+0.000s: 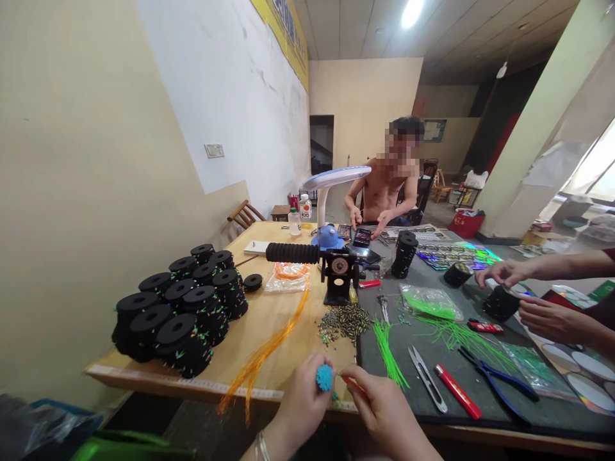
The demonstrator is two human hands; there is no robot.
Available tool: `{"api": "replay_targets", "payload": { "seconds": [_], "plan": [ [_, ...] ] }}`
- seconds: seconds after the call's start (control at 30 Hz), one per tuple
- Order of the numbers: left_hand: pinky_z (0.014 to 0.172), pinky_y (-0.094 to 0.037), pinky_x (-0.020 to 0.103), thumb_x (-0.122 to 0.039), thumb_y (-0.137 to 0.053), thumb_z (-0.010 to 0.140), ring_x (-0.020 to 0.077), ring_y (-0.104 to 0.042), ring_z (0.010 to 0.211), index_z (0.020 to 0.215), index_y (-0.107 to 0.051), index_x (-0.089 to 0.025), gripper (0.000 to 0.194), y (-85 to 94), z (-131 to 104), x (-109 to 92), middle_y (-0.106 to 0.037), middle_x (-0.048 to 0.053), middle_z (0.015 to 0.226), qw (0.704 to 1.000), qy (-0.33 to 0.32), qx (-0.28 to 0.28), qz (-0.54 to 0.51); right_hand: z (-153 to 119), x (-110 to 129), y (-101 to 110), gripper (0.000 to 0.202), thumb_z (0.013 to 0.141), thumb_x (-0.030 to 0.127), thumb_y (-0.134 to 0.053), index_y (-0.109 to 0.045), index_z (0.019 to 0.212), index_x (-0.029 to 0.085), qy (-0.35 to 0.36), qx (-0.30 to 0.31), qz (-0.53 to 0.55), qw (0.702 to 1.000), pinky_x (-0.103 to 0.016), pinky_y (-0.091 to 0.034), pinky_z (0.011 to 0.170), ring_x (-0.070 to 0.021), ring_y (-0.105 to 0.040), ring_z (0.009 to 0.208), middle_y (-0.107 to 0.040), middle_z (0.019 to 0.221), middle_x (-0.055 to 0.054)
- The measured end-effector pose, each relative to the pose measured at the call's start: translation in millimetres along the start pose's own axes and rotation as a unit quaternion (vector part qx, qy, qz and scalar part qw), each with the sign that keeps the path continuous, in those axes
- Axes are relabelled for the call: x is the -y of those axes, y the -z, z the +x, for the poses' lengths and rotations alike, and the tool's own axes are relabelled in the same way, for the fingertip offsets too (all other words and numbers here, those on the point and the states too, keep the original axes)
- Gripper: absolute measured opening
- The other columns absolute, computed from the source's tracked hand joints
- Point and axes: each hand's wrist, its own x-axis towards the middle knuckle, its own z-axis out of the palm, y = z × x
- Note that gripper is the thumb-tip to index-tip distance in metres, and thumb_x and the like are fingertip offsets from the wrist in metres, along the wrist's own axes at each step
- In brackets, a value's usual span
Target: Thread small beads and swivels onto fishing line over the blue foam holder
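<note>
Turquoise piece [324, 378]: gripped in the left hand at the table's front edge, its ridged, flower-like end facing my camera.
Black spools [180, 330]: stacks with centre holes, crowded together at the left of the wooden table [262, 320], coloured bits dotting their sides.
Loose spool [252, 282]: lying flat just right of the stacks.
Orange strands [269, 352]: a long bundle sweeping from near a clear bag [287, 282] down over the front edge.
Left hand [302, 398]: fingers curled closed round the turquoise piece; I see a bracelet [262, 445] at the wrist.
Clamp stand [339, 285]: black, its ridged handle pointing left; a white-and-blue lamp [328, 237] stands behind.
Small parts [353, 320]: a heap of brass-coloured and multicoloured bits beyond the hands.
Right hand [382, 400]: thumb and fingers drawn together on a red piece [354, 385], just beside the turquoise piece; I cannot tell whether they pinch anything finer.
Far co-worker [383, 192]: seated across the table, hands near a phone [362, 237].
Green strands [389, 355]: lying on the dark mat [557, 416].
Tools, left to right: snips [438, 400], a slim red tool [460, 392], blue-handled pliers [480, 366].
Near co-worker: two hands [542, 320] at a black stack [500, 304], far right.
</note>
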Motion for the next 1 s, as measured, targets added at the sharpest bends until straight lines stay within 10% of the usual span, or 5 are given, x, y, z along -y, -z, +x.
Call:
{"api": "replay_targets", "payload": {
  "seconds": [0.17, 0.47, 0.77, 1.0],
  "plan": [
    [0.067, -0.043, 0.029, -0.021, -0.056, 0.079, 0.0219, -0.059, 0.072, 0.080, -0.061, -0.019, 0.005, -11.5, -7.5, 2.2, -0.065, 0.006, 0.076, 1.000, -0.001, -0.018, 0.007, -1.5, -1.4, -17.9, 0.035, 0.096, 0.039, -0.035, -0.065, 0.106, 0.024, -0.061, -0.057, 0.022, 0.996, -0.024, -0.042, 0.061, -0.0224, -0.070, 0.071, -0.075, 0.081, -0.008],
    [0.053, -0.037, 0.023, -0.054, -0.077, 0.060, 0.0115, -0.046, 0.057, 0.075, -0.056, -0.017, 0.045, -8.7, 4.4, 6.8, -0.049, -0.005, 0.062, 0.935, 0.222, 0.011, -0.277, -0.2, -9.1, -25.2, 0.052, 0.089, 0.060, -0.044, -0.065, 0.107, 0.016, -0.057, -0.043, 0.318, 0.945, -0.020, -0.028, 0.046, -0.0103, -0.036, 0.047, -0.041, 0.052, 0.007],
    [0.059, -0.036, 0.025, -0.030, -0.059, 0.079, 0.0144, -0.044, 0.061, 0.065, -0.050, -0.020, 0.020, 12.0, 19.8, -6.5, -0.047, -0.003, 0.061, 0.992, 0.042, 0.097, -0.070, 8.5, -7.8, 23.8, 0.030, 0.091, 0.023, -0.044, -0.069, 0.107, 0.023, 0.058, 0.058, 0.071, 0.994, -0.021, -0.043, 0.068, -0.0169, -0.067, 0.075, -0.074, 0.086, -0.005],
    [0.067, -0.040, 0.031, 0.000, -0.045, 0.069, 0.0238, -0.058, 0.077, 0.083, -0.055, -0.018, 0.025, -1.7, 5.2, -9.3, -0.062, 0.008, 0.083, 0.982, -0.027, 0.058, 0.179, 3.2, -6.0, 9.8, 0.030, 0.094, 0.029, -0.040, -0.067, 0.107, 0.026, 0.011, 0.010, 0.021, 1.000, -0.023, -0.044, 0.066, -0.0194, -0.070, 0.078, -0.075, 0.086, -0.005]
  ]
}}
